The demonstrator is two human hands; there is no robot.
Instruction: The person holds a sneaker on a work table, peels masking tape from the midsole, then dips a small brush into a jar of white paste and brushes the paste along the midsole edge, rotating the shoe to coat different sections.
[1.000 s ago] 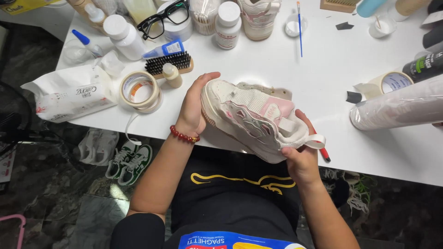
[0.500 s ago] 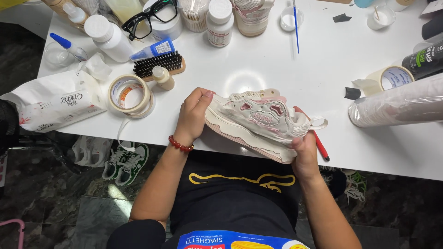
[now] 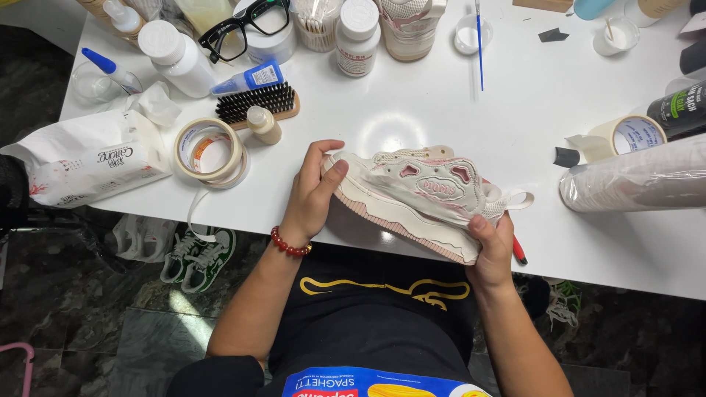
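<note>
I hold a cream and pink sneaker on its side at the near edge of the white table. My left hand, with a red bead bracelet on the wrist, grips the toe end, thumb on the sole edge. My right hand clasps the heel end from below, thumb pressed on the sole. A heel pull loop sticks out to the right. A red pen shows just past my right hand.
Rolls of masking tape and a wipes pack lie at the left. A brush, bottles, glasses and small cups line the far side. A film roll and another tape roll sit at the right. Green shoes rest on the floor.
The sneaker has turned from sole-facing-me towards lying on its side, its pink side panel now facing up. Both hands have kept their grip, and the shoe has settled lower against the table.
</note>
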